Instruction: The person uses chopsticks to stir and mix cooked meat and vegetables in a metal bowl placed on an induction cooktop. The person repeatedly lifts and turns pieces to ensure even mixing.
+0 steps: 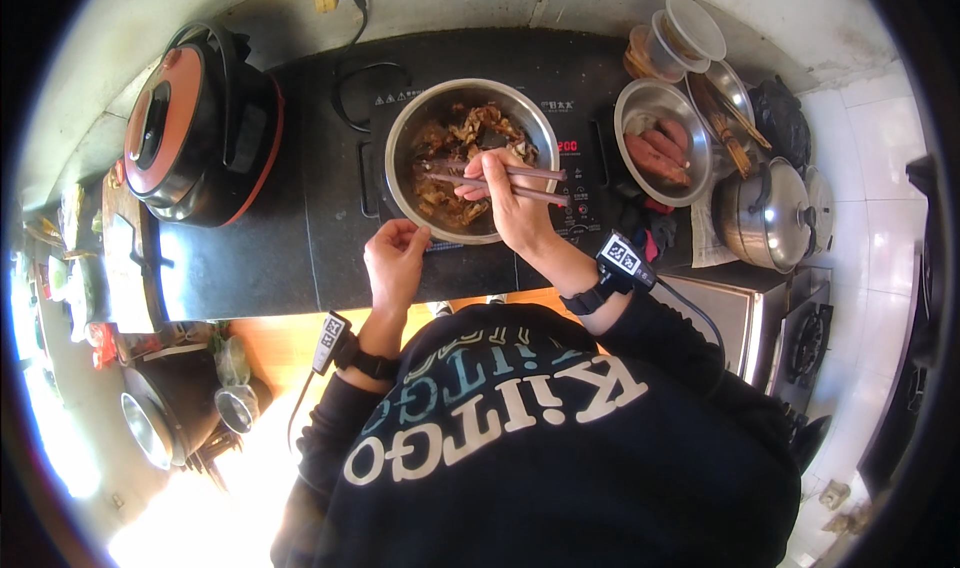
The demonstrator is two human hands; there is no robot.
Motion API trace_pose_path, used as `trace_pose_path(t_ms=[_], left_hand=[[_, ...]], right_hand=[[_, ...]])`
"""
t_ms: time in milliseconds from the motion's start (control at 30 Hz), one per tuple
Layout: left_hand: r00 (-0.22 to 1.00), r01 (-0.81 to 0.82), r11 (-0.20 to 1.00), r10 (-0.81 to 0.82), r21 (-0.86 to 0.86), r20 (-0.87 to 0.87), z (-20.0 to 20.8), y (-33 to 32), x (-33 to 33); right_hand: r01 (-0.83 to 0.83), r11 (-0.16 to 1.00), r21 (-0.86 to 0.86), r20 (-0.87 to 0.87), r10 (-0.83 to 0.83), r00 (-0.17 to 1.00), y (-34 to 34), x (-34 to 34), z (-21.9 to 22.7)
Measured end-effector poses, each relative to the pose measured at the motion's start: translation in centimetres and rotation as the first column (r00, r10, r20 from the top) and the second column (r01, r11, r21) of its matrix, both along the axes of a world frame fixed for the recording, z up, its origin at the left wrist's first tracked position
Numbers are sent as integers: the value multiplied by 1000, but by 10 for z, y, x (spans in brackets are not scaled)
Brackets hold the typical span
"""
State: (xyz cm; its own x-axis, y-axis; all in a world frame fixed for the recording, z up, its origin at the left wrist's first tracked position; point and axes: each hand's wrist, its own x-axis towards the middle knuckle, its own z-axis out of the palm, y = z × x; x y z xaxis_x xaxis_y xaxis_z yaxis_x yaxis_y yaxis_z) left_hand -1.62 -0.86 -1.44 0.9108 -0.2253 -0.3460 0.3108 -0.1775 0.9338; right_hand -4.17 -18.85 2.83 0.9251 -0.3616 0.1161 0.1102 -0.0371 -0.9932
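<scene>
A round metal basin sits on the black induction cooktop, whose red display is lit. Brown, saucy chopped food covers its bottom. My right hand is over the basin, closed around a pair of brown chopsticks. Their tips point left into the food, and their back ends stick out past the basin's right rim. At the near left rim is my left hand, its thumb and fingers pinched together on the edge.
To the left stands a black and orange-red electric cooker. On the right are a metal bowl of sweet potatoes, a lidded pot, stacked plastic tubs and a brush. A black power cord runs behind the cooktop.
</scene>
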Motion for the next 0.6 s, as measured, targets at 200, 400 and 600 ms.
trace_pose_path(t_ms=[200, 400, 600], left_hand=[[999, -5, 1000, 4, 21, 45, -3, 0, 5], [994, 7, 999, -12, 47, 112, -2, 5, 19], [989, -37, 999, 35, 12, 142, 1, 6, 39]], right_hand=[[-23, 1000, 3, -14, 23, 1000, -18, -6, 13], [-148, 989, -18, -61, 147, 987, -20, -27, 13], [-134, 991, -23, -111, 131, 985, -27, -17, 6]])
